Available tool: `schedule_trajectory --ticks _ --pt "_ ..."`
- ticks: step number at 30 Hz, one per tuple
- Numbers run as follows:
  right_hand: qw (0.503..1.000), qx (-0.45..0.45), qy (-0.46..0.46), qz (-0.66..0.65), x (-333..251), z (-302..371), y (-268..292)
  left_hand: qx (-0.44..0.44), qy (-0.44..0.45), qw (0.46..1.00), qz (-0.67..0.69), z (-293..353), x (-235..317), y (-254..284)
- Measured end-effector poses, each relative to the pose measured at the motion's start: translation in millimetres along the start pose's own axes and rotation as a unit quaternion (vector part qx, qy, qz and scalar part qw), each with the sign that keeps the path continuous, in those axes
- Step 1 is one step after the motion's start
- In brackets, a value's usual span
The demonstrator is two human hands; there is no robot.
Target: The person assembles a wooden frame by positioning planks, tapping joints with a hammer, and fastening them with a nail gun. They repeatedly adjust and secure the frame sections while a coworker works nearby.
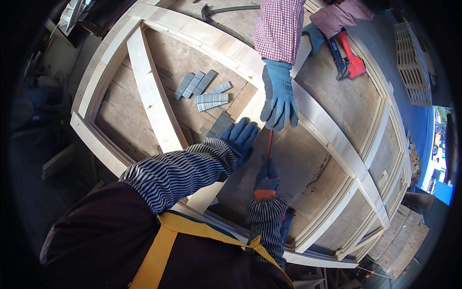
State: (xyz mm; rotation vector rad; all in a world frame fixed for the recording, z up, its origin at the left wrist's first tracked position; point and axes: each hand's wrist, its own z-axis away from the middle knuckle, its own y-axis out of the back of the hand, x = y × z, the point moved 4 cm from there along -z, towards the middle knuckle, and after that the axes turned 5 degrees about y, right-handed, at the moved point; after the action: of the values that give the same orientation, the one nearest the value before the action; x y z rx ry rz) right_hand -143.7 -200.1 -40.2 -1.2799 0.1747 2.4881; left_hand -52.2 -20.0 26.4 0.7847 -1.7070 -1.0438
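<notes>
My left hand (240,137), in a dark blue glove, lies with fingers stretched out on a pale wooden slat (204,195) of a frame. My right hand (267,179), gloved with an orange cuff, is closed around a thin red rod (269,144); its exact kind I cannot make out. The rod points away from me, its far end at the fingertips of a co-worker's blue-gloved hand (279,94), which reaches down from the far side over the same slat. Grey staple strips (211,98) lie in several pieces left of that slat, the nearest beside my left fingers.
The wooden frame (150,89) with several crosspieces spreads across a worn board. A red and black staple gun (353,65) rests at the far right, near the co-worker's other hand (314,37). A claw hammer (226,9) lies at the far edge. Something dark blue is partly hidden beside my right forearm.
</notes>
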Motion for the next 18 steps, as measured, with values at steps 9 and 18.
schedule_trajectory --ticks 9,18 --pt "0.884 0.004 0.315 0.347 3 -34 11 0.047 -0.006 0.998 -0.042 1 -2 -14" --pt "0.853 -0.005 0.163 0.495 -3 -23 3 -0.008 0.01 0.999 -0.047 0 -2 -13"
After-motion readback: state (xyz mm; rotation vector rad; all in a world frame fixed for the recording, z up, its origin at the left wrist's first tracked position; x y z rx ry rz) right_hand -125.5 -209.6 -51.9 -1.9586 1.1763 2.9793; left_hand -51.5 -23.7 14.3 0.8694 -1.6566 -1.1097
